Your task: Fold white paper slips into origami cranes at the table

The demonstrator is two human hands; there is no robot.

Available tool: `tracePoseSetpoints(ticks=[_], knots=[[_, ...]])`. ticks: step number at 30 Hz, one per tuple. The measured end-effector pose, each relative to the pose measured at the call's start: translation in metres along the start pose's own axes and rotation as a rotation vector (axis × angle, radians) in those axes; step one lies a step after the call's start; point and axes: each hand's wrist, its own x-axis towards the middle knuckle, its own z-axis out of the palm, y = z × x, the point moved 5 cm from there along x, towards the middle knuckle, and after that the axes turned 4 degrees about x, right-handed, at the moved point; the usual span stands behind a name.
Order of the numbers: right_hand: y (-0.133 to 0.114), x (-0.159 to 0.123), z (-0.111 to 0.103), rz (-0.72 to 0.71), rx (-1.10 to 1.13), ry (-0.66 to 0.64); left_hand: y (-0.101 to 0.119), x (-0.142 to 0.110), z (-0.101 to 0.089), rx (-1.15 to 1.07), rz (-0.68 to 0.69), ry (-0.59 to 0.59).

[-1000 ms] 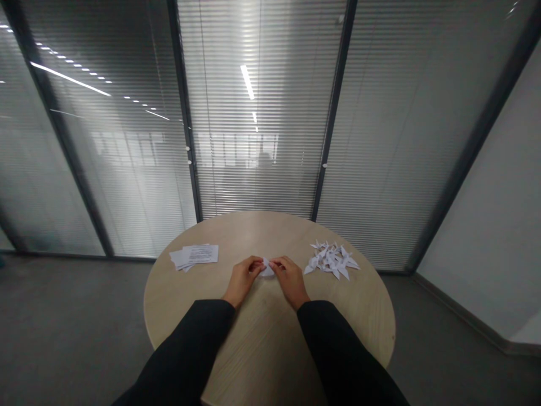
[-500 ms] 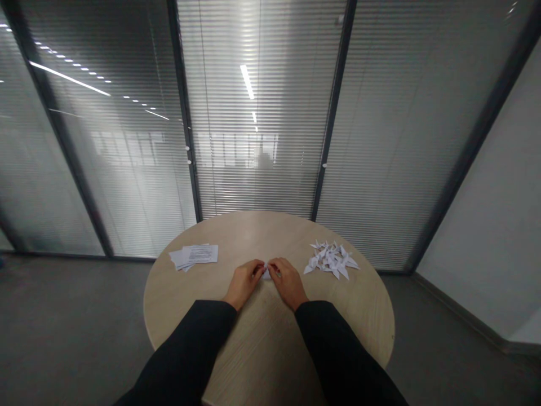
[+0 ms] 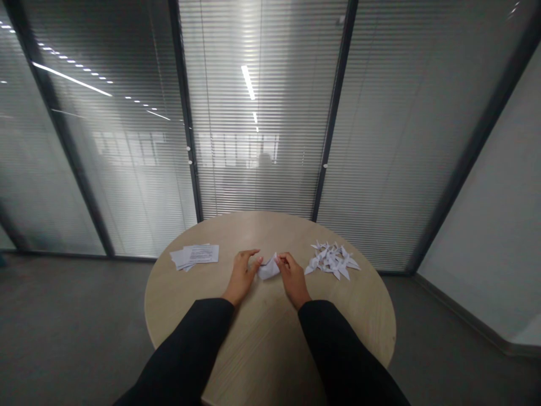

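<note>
A small piece of folded white paper (image 3: 269, 269) is between my hands over the middle of the round table (image 3: 262, 332). My right hand (image 3: 292, 279) pinches its upper right corner between thumb and fingers. My left hand (image 3: 242, 277) is at the paper's left side, with thumb and index finger apart and the thumb tip at the paper's edge. Whether that thumb presses on the paper or only rests beside it is hard to see. The paper's creases are too small to make out fully.
Several white paper sheets (image 3: 198, 254), the top one printed, lie overlapping on the table's left side. At the right is a heap of pointed folded white paper pieces (image 3: 333, 259). Behind the table stands a glass partition with blinds (image 3: 257, 186).
My hands have moved apart, the left one loosening its fingers. The folded paper, mostly hidden between the fingertips before, now shows more widely, its corner in my right hand.
</note>
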Motion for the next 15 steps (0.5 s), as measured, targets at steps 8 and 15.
tracePoseSetpoints(ticks=[8, 15], knots=[[0.014, 0.004, -0.004, 0.124, 0.299, 0.08, -0.01, -0.001, 0.016, -0.443, -0.246, -0.309], [0.016, 0.005, -0.001, 0.13, 0.319, 0.058, -0.015, 0.002, 0.013, -0.496, -0.228, -0.202]])
